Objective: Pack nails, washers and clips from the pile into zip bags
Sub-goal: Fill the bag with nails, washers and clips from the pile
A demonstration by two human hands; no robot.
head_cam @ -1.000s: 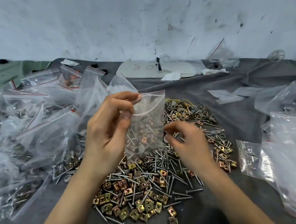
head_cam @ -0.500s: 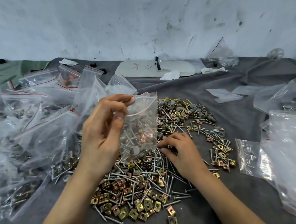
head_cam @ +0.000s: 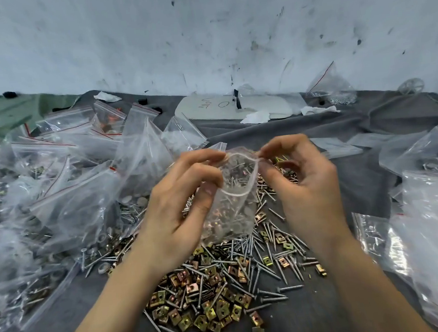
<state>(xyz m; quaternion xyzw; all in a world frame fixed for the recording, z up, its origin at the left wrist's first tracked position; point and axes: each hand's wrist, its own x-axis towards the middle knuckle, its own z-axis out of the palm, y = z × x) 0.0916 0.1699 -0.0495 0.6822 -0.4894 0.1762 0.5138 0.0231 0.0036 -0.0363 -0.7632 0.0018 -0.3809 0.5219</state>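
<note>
Occlusion and legibility: The left hand (head_cam: pixel 179 209) covered the left edge of the zip bag (head_cam: pixel 232 207), and both forearms ran off the bottom border. The bag and the 2 hands hid the middle of the pile (head_cam: pixel 218 286), so I could only inspect its near part: nails and brass-coloured clips lying loose on the grey cloth of the worktop (head_cam: pixel 303 136). Through the clear film I made out nail shanks and coppery pieces in the bag. I could not confirm washers there, as the film glared and blurred. The heap of filled bags (head_cam: pixel 53 181) at the left was smeared. The bags at the right (head_cam: pixel 437 225) were cut by the frame edge. The marks on the white board (head_cam: pixel 233 108) at the rear were not readable.

Grip state: The bag hung above the pile, mouth up and gaping toward the camera. The left fingers (head_cam: pixel 198 157) grasped the left side of the mouth, with the thumb on the near lip. The right hand (head_cam: pixel 305 184) pinched the right corner of the mouth between thumb and forefinger. The remaining right fingers (head_cam: pixel 292 164) were curled loosely and touched nothing.

Change since 0.5 s before: The right hand had then been low, with its fingertips in the pile, and the left hand alone had carried the bag. The right hand had since risen to the mouth, and the bag sat higher.
</note>
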